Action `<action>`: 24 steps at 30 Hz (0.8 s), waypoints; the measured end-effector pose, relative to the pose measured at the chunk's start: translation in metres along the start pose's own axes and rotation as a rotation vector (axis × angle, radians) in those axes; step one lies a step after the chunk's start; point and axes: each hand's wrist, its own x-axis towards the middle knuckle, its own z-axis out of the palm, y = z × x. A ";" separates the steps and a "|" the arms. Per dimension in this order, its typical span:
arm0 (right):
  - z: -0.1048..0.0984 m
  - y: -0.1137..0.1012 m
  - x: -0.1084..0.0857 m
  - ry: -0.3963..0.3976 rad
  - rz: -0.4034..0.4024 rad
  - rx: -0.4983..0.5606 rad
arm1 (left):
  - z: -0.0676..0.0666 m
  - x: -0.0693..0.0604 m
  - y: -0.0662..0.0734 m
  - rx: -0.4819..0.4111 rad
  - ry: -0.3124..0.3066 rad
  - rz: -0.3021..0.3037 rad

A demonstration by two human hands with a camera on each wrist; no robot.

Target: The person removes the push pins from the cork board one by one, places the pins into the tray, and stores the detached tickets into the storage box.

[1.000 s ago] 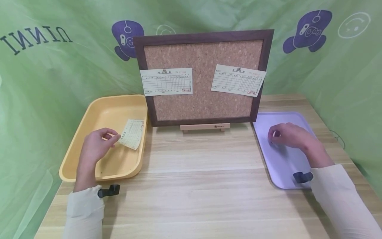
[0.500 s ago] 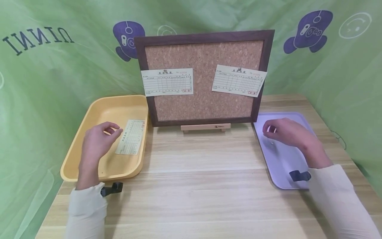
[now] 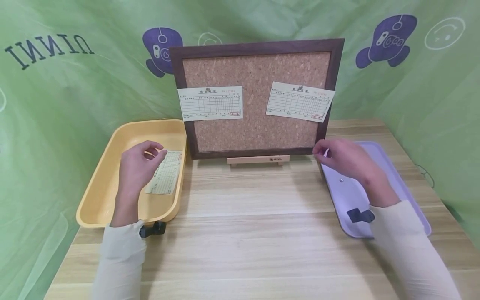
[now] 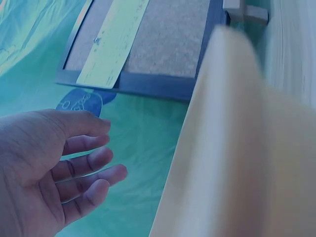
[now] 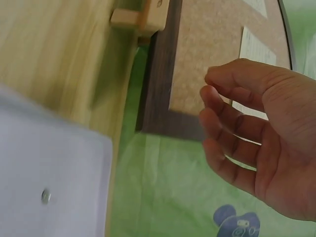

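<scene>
Left hand (image 3: 138,167) loosely curled, any pinch by the right hand (image 3: 344,160) unclear; paper slip (image 3: 165,177), likely light and limp, best edge-held.

Curtained booth: grn. drapes (image 3: 108,91), wd. tbl. (image 3: 255,237)

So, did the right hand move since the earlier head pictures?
Yes: against the standing corkboard, the right hand has moved leftward in the head view; its fingertips went from over the purple tray toward the corkboard's lower right corner.
</scene>
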 end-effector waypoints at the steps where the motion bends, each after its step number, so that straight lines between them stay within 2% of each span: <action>1: 0.000 -0.003 0.002 0.013 0.000 -0.002 | 0.002 0.001 0.002 -0.008 0.006 0.007; 9: 0.006 -0.025 0.022 0.124 -0.019 0.017 | 0.018 0.015 0.013 -0.067 0.067 0.056; 16: 0.015 -0.038 0.041 0.164 -0.055 0.024 | 0.030 0.024 0.025 -0.123 0.124 0.060; 20: 0.021 -0.045 0.051 0.248 -0.133 0.024 | 0.035 0.029 0.032 -0.182 0.156 0.057; 24: 0.026 -0.052 0.063 0.354 -0.215 0.020 | 0.040 0.035 0.037 -0.205 0.158 0.054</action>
